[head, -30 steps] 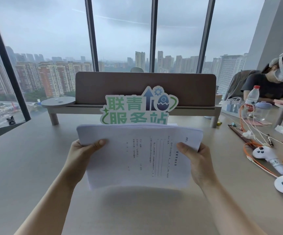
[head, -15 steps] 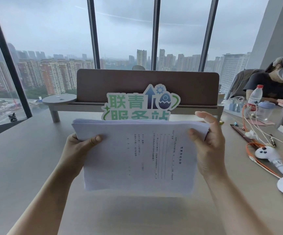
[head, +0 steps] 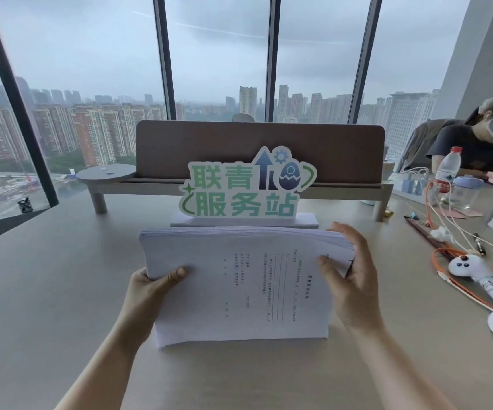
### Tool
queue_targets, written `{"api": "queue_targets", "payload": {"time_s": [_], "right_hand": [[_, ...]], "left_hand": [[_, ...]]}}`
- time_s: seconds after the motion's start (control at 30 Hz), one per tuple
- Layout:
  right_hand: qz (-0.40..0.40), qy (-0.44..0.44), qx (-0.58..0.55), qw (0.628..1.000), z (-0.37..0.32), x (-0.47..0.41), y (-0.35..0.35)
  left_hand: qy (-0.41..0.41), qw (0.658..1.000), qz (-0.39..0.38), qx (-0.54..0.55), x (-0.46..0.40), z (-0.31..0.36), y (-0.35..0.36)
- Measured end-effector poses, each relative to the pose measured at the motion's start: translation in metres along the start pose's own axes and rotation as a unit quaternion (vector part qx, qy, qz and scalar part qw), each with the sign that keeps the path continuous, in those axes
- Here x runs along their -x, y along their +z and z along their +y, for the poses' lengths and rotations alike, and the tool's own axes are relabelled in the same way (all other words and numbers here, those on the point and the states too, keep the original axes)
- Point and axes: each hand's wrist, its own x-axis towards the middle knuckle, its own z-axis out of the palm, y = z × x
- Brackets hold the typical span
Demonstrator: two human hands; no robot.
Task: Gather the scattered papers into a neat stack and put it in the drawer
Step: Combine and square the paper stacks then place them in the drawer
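A thick stack of white printed papers (head: 239, 288) stands tilted on its lower edge on the beige table (head: 47, 291), right in front of me. My left hand (head: 147, 291) grips the stack's left edge, thumb on the top sheet. My right hand (head: 348, 276) holds the right edge, thumb on the front sheet and fingers spread behind the upper right corner. No drawer is in view.
A green-and-white cut-out sign (head: 248, 187) stands just behind the stack, before a brown desk divider (head: 260, 149). At right lie two white controllers (head: 473, 273), orange and white cables (head: 446, 255), a water bottle (head: 446, 170) and a jar. A person (head: 476, 143) with a headset sits far right.
The stack has come down from the air until its lower edge meets the table. My right hand slid from the side up to the upper right corner; its fingers are now spread.
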Motion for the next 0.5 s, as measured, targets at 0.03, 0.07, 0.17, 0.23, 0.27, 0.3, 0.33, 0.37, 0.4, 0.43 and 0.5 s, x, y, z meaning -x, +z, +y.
{"api": "queue_targets", "payload": {"time_s": [0.03, 0.07, 0.17, 0.23, 0.27, 0.3, 0.33, 0.37, 0.4, 0.43, 0.5], "right_hand": [[0.006, 0.002, -0.002, 1.000, 0.001, -0.001, -0.002], [0.013, 0.002, -0.002, 1.000, 0.000, -0.002, -0.004], [0.022, -0.021, -0.001, 1.000, -0.005, -0.007, -0.004], [0.017, -0.040, 0.015, 0.999, -0.006, -0.008, -0.004], [0.009, -0.056, 0.037, 0.998, -0.006, -0.009, -0.004], [-0.001, -0.070, 0.050, 0.996, -0.004, -0.009, -0.005], [-0.008, -0.075, 0.055, 0.996, -0.003, -0.009, -0.006], [-0.012, -0.074, 0.053, 0.996, -0.003, -0.010, -0.006], [-0.013, -0.074, 0.050, 0.996, -0.002, -0.010, -0.006], [-0.014, -0.074, 0.049, 0.996, -0.002, -0.010, -0.006], [-0.016, -0.073, 0.042, 0.996, -0.002, -0.009, -0.006]], "left_hand": [[0.004, 1.000, 0.003, 0.002, 0.001, 0.001, 0.001], [0.007, 1.000, 0.011, 0.002, 0.001, 0.003, 0.002], [0.048, 0.999, 0.021, 0.001, 0.000, 0.013, 0.005], [0.082, 0.996, 0.032, 0.004, -0.002, 0.021, 0.008], [0.098, 0.994, 0.040, -0.005, -0.004, 0.025, 0.009], [0.120, 0.992, 0.045, -0.017, -0.005, 0.027, 0.010], [0.139, 0.989, 0.047, -0.027, -0.006, 0.030, 0.012], [0.153, 0.987, 0.045, -0.030, -0.007, 0.032, 0.012], [0.156, 0.986, 0.044, -0.027, -0.008, 0.034, 0.013], [0.155, 0.987, 0.039, -0.020, -0.008, 0.033, 0.013], [0.136, 0.990, 0.027, -0.004, -0.008, 0.031, 0.009]]}}
